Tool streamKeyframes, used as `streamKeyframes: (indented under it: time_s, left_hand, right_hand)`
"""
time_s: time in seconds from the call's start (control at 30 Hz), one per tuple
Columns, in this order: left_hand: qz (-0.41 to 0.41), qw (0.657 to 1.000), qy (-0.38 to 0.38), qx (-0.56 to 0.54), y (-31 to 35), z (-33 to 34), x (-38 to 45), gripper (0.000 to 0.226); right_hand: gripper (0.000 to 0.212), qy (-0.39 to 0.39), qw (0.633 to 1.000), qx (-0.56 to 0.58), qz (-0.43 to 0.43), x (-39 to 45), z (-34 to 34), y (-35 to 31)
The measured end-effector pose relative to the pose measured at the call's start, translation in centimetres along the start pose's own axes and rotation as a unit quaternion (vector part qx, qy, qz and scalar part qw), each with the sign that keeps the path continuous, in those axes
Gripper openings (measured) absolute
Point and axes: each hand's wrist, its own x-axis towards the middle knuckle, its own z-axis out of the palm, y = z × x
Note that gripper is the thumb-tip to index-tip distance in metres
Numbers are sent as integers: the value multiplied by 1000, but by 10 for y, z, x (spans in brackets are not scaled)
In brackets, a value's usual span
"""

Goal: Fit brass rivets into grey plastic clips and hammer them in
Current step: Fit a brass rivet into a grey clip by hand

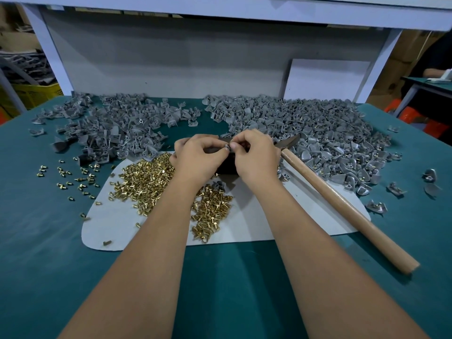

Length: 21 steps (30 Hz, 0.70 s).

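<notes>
The table (pixel 49 241) is covered in plain teal green, with a pale grey-white mat (pixel 244 223) lying on it. The rivets (pixel 144 182) heaped on the mat are shiny brass yellow, and a scatter of the same gold colour dots the teal to the left. Both heaps of clips — the left heap (pixel 117 128) and the right heap (pixel 318 133) — are a flat mid grey, the right one flecked with small brass glints. The hammer (pixel 342 204) has a light tan wooden handle and a dull grey metal head. A dark, nearly black block (pixel 226 165) shows between the hands. The back panel (pixel 171 59) is pale grey — the frame around it white
</notes>
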Motion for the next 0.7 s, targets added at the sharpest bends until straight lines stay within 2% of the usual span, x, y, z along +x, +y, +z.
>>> streamKeyframes:
  time_s: [0.27,0.37,0.47,0.7]
  left_hand:
    - [-8,1000,-1,22,-1,0,-1,19]
    - [-3,1000,-4,22,-1,0,1,21]
    - [0,1000,-8,12,-1,-1,2,22]
    - [11,1000,-18,4,0,-4,2,24]
  right_hand:
    - [16,-30,999,12,2,-2,-2,1]
    - [16,-53,992,110,20,0,-10,5]
    - [21,-12,978,200,50,4,-16,6]
    - [27,-46,988,127,-72,8,-11,-2]
